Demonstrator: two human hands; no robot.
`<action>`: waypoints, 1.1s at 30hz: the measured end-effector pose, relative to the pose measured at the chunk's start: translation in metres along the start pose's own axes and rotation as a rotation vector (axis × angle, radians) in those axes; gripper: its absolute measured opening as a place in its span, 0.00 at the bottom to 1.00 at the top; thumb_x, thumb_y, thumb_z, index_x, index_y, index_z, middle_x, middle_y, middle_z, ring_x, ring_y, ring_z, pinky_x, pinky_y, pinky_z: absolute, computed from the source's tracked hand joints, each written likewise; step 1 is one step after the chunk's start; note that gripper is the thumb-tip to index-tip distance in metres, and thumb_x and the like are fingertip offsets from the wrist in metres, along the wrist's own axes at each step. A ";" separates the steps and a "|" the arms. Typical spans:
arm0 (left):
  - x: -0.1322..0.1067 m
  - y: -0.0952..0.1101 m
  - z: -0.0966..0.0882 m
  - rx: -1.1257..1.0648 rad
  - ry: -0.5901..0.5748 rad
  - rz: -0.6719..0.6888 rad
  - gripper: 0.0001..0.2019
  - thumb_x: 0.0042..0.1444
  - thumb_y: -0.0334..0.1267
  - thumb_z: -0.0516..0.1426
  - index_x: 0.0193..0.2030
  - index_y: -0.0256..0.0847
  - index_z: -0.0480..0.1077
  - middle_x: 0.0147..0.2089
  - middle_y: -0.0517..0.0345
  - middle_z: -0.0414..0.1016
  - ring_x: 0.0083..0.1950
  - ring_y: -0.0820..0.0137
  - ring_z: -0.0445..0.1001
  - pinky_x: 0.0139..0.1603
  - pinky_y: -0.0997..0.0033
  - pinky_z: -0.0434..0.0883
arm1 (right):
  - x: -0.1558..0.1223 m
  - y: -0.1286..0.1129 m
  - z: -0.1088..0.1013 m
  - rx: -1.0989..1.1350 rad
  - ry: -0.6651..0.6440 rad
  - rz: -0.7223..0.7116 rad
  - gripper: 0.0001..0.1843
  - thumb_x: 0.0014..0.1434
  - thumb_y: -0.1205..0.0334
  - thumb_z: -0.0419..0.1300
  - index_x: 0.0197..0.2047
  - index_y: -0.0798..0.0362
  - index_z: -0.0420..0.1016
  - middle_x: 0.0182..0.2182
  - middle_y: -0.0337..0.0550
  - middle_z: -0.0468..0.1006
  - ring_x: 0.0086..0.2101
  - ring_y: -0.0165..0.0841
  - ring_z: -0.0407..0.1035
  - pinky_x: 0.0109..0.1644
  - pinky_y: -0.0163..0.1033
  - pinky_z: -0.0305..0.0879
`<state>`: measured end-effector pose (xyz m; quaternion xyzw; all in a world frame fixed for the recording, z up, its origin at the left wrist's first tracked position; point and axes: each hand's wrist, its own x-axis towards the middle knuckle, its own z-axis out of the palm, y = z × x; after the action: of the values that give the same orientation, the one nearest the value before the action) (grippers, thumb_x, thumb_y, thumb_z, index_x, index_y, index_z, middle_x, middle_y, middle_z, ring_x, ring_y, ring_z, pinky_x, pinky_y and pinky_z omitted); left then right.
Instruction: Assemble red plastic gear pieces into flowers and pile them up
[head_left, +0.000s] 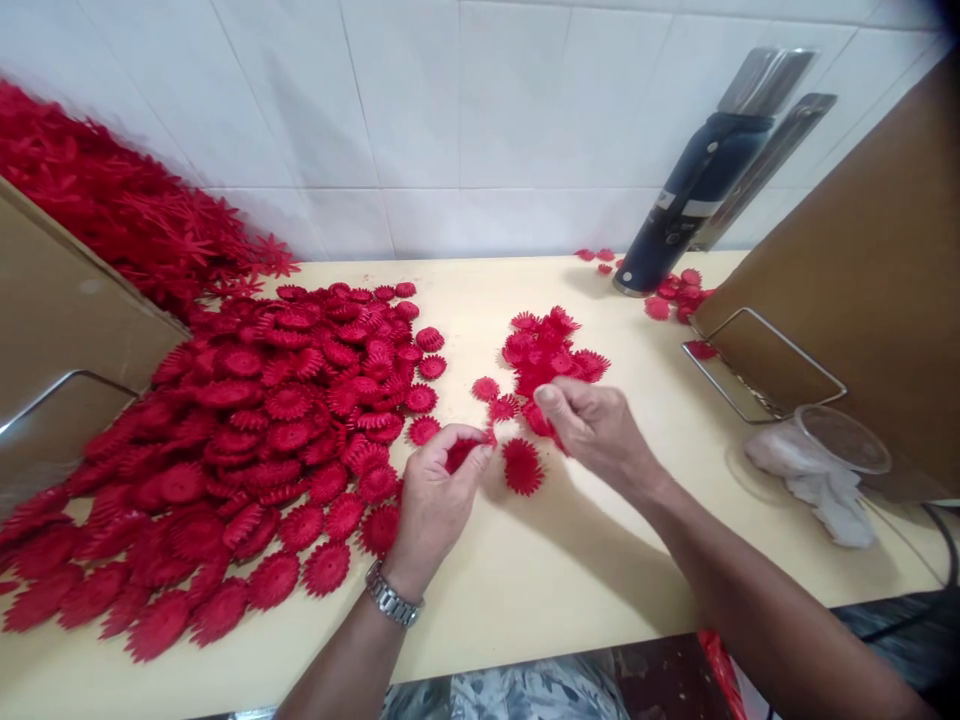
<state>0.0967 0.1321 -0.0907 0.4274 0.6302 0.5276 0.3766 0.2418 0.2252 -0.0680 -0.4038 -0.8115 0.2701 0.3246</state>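
My left hand (444, 495), with a metal watch on its wrist, pinches a red fringed flower piece (461, 453) between thumb and fingers. To its right my right hand (596, 425) is closed, thumb uppermost, beside a small heap of red flower pieces (551, 350). Some red shows under its fingers, but what they hold, if anything, is partly hidden. A single red fringed disc (523, 467) lies flat on the table between the hands. Left of my left hand spreads a large pile of round red flower pieces (289, 400).
Star-shaped red pieces (150, 220) are heaped at the back left, behind a cardboard box (67, 330). A dark blue flask (679, 190) stands by the tiled wall. At the right are another box (847, 270) with a wire handle and a clear plastic tub (844, 440) with a crumpled bag (814, 480).
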 end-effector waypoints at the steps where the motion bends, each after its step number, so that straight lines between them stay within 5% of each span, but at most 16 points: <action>1: 0.000 -0.001 0.000 0.039 -0.021 0.011 0.08 0.52 0.40 0.56 0.36 0.40 0.70 0.28 0.62 0.70 0.27 0.76 0.65 0.29 0.77 0.63 | 0.004 0.005 -0.007 -0.167 0.053 -0.030 0.22 0.61 0.49 0.46 0.21 0.53 0.62 0.17 0.37 0.61 0.21 0.28 0.57 0.25 0.34 0.52; 3: 0.000 -0.001 0.000 0.125 -0.065 0.030 0.13 0.53 0.42 0.55 0.43 0.40 0.70 0.31 0.60 0.71 0.29 0.74 0.66 0.29 0.76 0.63 | 0.009 0.016 -0.016 -0.443 0.115 -0.105 0.16 0.61 0.53 0.48 0.36 0.53 0.71 0.28 0.44 0.72 0.31 0.35 0.65 0.35 0.39 0.58; 5: -0.001 0.000 -0.001 0.170 -0.061 0.017 0.16 0.54 0.43 0.53 0.48 0.40 0.69 0.29 0.60 0.70 0.26 0.75 0.63 0.25 0.76 0.61 | 0.005 0.024 -0.017 -0.553 0.107 -0.206 0.18 0.60 0.54 0.50 0.49 0.53 0.69 0.41 0.51 0.73 0.42 0.41 0.64 0.45 0.45 0.59; 8: -0.001 0.002 -0.005 0.112 0.035 -0.019 0.16 0.55 0.43 0.51 0.48 0.40 0.68 0.27 0.61 0.68 0.23 0.75 0.61 0.22 0.76 0.59 | -0.013 0.027 -0.008 -0.557 -0.075 -0.429 0.28 0.57 0.46 0.52 0.57 0.52 0.63 0.53 0.53 0.65 0.53 0.46 0.56 0.55 0.53 0.52; 12: -0.001 0.004 -0.008 0.021 0.099 -0.029 0.15 0.53 0.43 0.53 0.45 0.40 0.69 0.29 0.60 0.70 0.23 0.76 0.62 0.23 0.76 0.60 | -0.025 0.031 0.007 -0.584 -0.345 -0.640 0.31 0.55 0.38 0.50 0.58 0.44 0.61 0.58 0.47 0.61 0.57 0.46 0.50 0.60 0.61 0.38; 18: 0.000 0.001 -0.006 -0.078 0.051 -0.100 0.16 0.51 0.42 0.55 0.46 0.39 0.67 0.28 0.61 0.69 0.23 0.76 0.62 0.22 0.77 0.59 | 0.026 0.060 0.016 -0.721 -0.230 -0.527 0.25 0.58 0.42 0.48 0.57 0.40 0.62 0.61 0.44 0.57 0.61 0.45 0.45 0.59 0.64 0.34; 23: 0.000 0.007 -0.002 -0.411 -0.036 -0.207 0.14 0.51 0.36 0.54 0.45 0.38 0.65 0.34 0.58 0.72 0.28 0.75 0.69 0.28 0.75 0.65 | 0.060 0.069 0.022 -0.764 -0.168 -0.393 0.24 0.60 0.47 0.49 0.57 0.46 0.63 0.60 0.50 0.59 0.59 0.48 0.48 0.58 0.65 0.37; 26: 0.001 0.011 -0.001 -0.547 -0.030 -0.246 0.10 0.48 0.36 0.55 0.39 0.36 0.66 0.32 0.56 0.73 0.26 0.73 0.71 0.28 0.71 0.69 | 0.055 0.058 0.017 -0.681 -0.095 -0.385 0.22 0.60 0.50 0.52 0.54 0.49 0.67 0.57 0.50 0.64 0.58 0.47 0.52 0.59 0.63 0.39; 29: 0.001 0.011 0.000 -0.588 -0.031 -0.257 0.09 0.47 0.36 0.57 0.35 0.35 0.66 0.27 0.57 0.73 0.24 0.72 0.72 0.27 0.70 0.70 | 0.038 0.037 0.007 -0.436 -0.009 -0.407 0.17 0.60 0.56 0.52 0.49 0.54 0.72 0.48 0.50 0.73 0.51 0.41 0.63 0.56 0.52 0.53; 33: -0.001 0.009 0.003 -0.580 -0.049 -0.274 0.08 0.46 0.36 0.58 0.33 0.35 0.66 0.23 0.61 0.71 0.21 0.72 0.72 0.24 0.72 0.70 | 0.012 0.006 -0.001 0.032 -0.144 -0.311 0.13 0.60 0.58 0.52 0.40 0.56 0.74 0.34 0.47 0.77 0.35 0.32 0.70 0.38 0.38 0.66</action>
<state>0.1014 0.1329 -0.0819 0.2261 0.4961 0.6190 0.5653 0.2400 0.2385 -0.0681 -0.2477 -0.8810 0.2575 0.3100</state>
